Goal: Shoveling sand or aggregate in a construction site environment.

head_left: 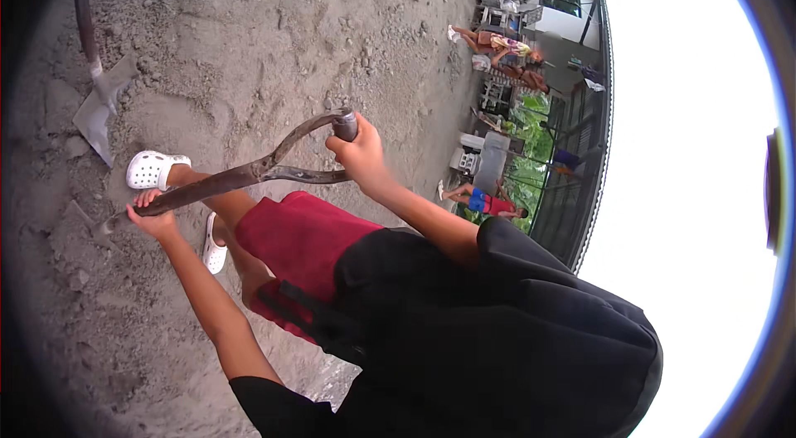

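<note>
My left hand is closed low on the rusty shaft of a shovel, close to the ground. My right hand grips the D-shaped handle at the shaft's upper end. The shovel slants down toward the grey sand, and its blade is hidden past my left hand. My red shorts, black shirt and white clogs show beneath the shaft.
A second shovel stands with its blade in the sand at the upper left. Several people sit by a building and concrete blocks at the far side. A dark metal fence and greenery run behind them.
</note>
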The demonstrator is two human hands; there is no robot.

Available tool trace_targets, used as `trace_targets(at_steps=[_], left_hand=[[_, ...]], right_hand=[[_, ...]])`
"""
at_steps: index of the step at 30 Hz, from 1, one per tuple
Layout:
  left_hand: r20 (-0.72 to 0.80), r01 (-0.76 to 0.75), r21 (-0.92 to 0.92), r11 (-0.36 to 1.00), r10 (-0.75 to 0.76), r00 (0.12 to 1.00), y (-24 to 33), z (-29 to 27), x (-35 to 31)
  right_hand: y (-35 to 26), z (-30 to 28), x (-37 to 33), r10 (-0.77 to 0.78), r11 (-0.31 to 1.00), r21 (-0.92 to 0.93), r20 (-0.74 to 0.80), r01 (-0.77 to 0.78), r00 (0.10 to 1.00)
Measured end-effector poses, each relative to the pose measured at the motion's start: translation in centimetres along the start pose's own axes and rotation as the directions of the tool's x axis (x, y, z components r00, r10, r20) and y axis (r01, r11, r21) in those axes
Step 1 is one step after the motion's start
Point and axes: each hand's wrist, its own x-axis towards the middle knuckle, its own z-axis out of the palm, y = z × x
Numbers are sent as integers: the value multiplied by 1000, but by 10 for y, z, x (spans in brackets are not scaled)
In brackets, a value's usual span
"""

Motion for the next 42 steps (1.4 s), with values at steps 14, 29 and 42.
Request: trace_targets(at_steps=[14,29,42], left_hand=[[-295,-20,186,982,76,953,-35,7,7],[-229,-582,-672,458,618,752,3,-5,-202],[-835,-730,-462,-503,524,167,-89,-379,-632]], right_hand=[[-19,-3,44,-339,912,-311,-214,265,916],[-200,88,-22,-830,375,-69,419,924,368],[118,227,-487,-64,116,558,830,822,-554]])
